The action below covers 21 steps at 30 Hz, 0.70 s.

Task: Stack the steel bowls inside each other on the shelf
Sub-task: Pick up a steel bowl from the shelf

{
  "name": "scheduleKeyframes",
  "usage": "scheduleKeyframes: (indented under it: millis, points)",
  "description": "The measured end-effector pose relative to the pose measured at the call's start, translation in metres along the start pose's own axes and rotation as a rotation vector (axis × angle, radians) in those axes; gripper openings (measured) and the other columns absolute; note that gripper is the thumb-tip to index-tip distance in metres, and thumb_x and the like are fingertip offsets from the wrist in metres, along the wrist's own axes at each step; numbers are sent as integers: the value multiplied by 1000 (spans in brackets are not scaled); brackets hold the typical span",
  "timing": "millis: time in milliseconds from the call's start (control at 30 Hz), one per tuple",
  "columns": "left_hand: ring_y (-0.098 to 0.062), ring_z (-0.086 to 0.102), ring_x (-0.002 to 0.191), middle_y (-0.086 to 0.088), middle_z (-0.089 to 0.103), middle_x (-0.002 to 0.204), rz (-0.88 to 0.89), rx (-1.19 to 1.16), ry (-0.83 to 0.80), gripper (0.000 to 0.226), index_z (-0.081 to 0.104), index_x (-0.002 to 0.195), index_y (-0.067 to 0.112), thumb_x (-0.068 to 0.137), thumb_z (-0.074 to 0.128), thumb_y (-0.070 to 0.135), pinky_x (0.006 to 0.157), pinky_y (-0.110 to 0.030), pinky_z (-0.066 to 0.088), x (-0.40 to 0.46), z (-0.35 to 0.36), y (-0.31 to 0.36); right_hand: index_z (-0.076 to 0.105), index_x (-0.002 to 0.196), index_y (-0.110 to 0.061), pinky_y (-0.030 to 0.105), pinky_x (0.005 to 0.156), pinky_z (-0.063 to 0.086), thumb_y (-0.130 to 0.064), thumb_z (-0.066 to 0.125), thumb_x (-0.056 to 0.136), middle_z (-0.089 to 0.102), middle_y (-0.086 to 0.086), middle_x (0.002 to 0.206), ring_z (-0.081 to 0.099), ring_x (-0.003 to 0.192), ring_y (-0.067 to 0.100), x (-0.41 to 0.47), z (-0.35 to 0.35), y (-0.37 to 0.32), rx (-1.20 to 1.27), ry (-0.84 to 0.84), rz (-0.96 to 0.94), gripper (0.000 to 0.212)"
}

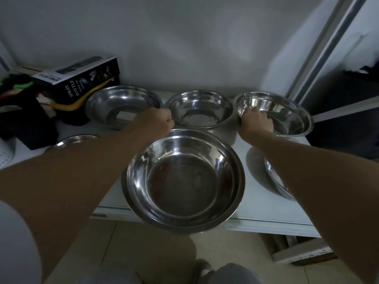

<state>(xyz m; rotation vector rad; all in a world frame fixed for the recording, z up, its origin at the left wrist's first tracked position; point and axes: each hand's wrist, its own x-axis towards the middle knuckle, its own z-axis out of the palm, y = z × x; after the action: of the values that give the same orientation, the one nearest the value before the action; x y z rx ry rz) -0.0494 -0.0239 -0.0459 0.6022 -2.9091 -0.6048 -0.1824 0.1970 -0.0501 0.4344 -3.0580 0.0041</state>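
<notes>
right hand [257, 121] pinches the 2 o'clock bowl [274, 113] rim, left hand [156, 121] fisted on the middle bowl [200, 109] rim, nested stack [184, 179] at 6 o'clock.

We see two bare forearms, our left hand [155, 121] and right hand [256, 123] without rings or watch. Near the bottom, grey trousers [231, 273] show.

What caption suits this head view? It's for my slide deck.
Both hands grip rims of back-row steel bowls on a shelf.
</notes>
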Motion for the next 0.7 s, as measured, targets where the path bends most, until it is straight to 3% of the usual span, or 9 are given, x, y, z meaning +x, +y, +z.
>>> scheduleKeyframes:
  millis: [167, 267, 367, 467, 633, 700]
  points:
    - [-24, 56, 74, -12, 66, 87, 57, 29, 16, 26, 62, 96, 9, 93, 43, 27, 65, -28, 40, 11, 15, 14, 61, 126, -7, 45, 95, 50, -8, 56, 90, 62, 17, 125, 57, 119, 34, 11, 9, 17, -57, 37, 4, 36]
    - [-28, 58, 83, -10, 62, 92, 57, 99, 32, 27, 62, 100, 11, 95, 41, 28, 69, -29, 38, 15, 17, 26, 64, 121, -4, 46, 90, 52, -7, 55, 91, 63, 18, 122, 59, 116, 37, 7, 6, 25, -85, 89, -43, 32]
    - [-35, 62, 102, -14, 64, 107, 32, 147, 98, 28, 60, 105, 10, 95, 39, 27, 80, -35, 47, 16, 16, 36, 61, 123, -3, 48, 89, 50, -3, 51, 90, 60, 19, 125, 55, 120, 38, 5, -11, 36, -80, 173, -49, 35]
    - [-35, 62, 103, -15, 66, 110, 12, 95, 77, 30, 61, 105, 12, 94, 39, 29, 81, -36, 47, 15, 11, 49, 60, 125, -4, 46, 89, 51, -2, 56, 86, 59, 17, 125, 55, 119, 36, -2, -37, 42, -33, 233, -71, 39]
    - [-37, 65, 96, -19, 68, 101, -12, -273, 74, 45, 63, 91, 11, 93, 32, 44, 84, -36, 50, 11, -5, 88, 58, 125, -10, 46, 91, 51, -6, 55, 88, 57, 13, 127, 53, 119, 32, -29, -74, 14, 10, 265, -316, 38]
    - [-35, 69, 84, -16, 67, 98, -130, -572, 50, 55, 61, 104, 11, 91, 31, 55, 75, -43, 59, 8, -18, 105, 59, 127, -15, 45, 91, 49, -12, 55, 88, 57, 10, 130, 53, 122, 33, -45, -83, -11, 36, 244, -413, 40]
